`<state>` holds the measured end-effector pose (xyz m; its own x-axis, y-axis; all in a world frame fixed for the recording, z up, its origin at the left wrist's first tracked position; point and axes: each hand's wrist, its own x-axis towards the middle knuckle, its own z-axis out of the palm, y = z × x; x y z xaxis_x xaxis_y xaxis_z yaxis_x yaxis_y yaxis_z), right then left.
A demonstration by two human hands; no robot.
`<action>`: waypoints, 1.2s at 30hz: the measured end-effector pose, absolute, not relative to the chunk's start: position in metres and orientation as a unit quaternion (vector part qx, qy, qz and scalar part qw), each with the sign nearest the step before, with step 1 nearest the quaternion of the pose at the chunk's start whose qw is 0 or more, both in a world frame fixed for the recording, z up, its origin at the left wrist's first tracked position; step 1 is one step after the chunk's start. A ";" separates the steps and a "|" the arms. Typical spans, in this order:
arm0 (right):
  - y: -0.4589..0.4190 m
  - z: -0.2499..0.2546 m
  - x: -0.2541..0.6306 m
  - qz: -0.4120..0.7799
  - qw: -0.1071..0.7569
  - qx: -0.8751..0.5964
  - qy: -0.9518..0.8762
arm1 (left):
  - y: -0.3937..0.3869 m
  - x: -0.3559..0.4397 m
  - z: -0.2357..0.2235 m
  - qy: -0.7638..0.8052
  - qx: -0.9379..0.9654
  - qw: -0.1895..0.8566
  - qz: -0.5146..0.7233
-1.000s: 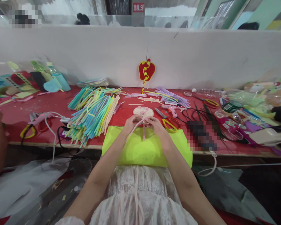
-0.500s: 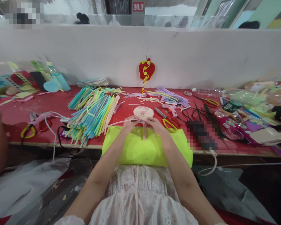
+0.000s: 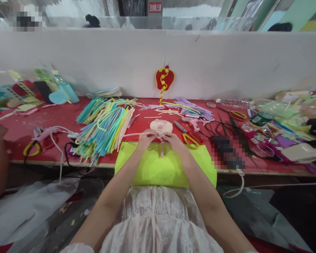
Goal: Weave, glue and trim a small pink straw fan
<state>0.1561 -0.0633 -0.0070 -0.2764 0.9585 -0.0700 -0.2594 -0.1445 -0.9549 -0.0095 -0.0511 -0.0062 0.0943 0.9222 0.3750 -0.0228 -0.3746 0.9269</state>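
Both hands meet at the base of a round cream-coloured fan (image 3: 154, 125) with small pink twists on its face. My left hand (image 3: 146, 138) is closed, pinching a pink pipe cleaner (image 3: 133, 134) whose free length sticks out to the left. On the other side, my right hand (image 3: 173, 140) pinches the fan where its short pink handle (image 3: 162, 151) begins. The handle points down toward me. Fingertips overlap there, so the exact grip is partly hidden. Beneath the hands lies a bright yellow-green sheet (image 3: 158, 168) over the table edge.
A big heap of coloured pipe cleaners (image 3: 102, 130) lies left, purple ones (image 3: 193, 108) behind right. Close to my right hand are pliers (image 3: 189, 138) and a pink glue gun (image 3: 193, 123). A red fan ornament (image 3: 165, 79) stands against the white partition (image 3: 94, 59).
The free end of the pink pipe cleaner has risen slightly. My fingers have shifted a little at the fan's base, while the fan stays in about the same place.
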 end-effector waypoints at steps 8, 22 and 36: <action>-0.062 -0.011 0.151 0.655 0.505 -0.371 -0.422 | -0.052 -0.009 -0.008 0.396 0.625 0.375 0.560; -0.065 0.000 0.168 0.608 0.415 -0.416 -0.534 | -0.053 -0.011 -0.008 0.378 0.608 0.463 0.523; -0.050 0.021 0.177 0.575 0.229 -0.404 -0.674 | -0.051 -0.011 -0.011 0.348 0.612 0.531 0.472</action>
